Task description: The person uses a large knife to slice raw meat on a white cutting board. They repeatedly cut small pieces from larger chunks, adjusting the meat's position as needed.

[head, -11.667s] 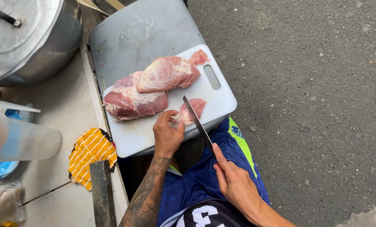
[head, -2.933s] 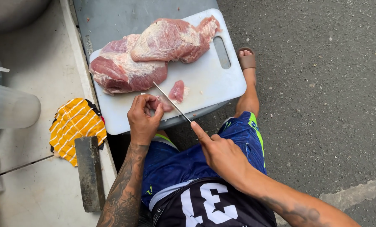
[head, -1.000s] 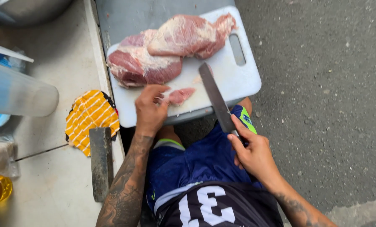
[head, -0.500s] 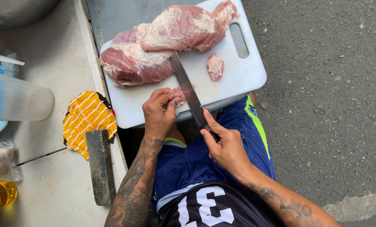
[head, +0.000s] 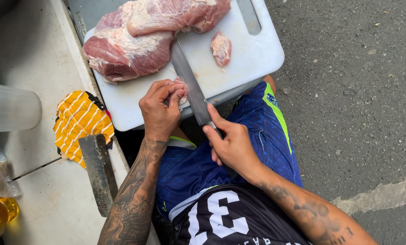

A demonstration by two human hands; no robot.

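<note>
Knife's back down on the small scrap, so we're mid-slice again

A second ago the knife (head: 191,86) was lifted off to the side; now our right hand (head: 232,145) is closed around its handle, blade beside the meat scrap (head: 182,88) pinched in our left hand (head: 160,109). One cut piece (head: 221,47) sits apart near the big pork slab (head: 135,41) on the white cutting board (head: 253,54), asphalt (head: 357,90) underneath.

white cutting board (head: 239,68) on grey tray (head: 83,16) | 11 o'clock: pork slabs (head: 135,41) | 1 o'clock: small meat piece (head: 221,47)
</note>
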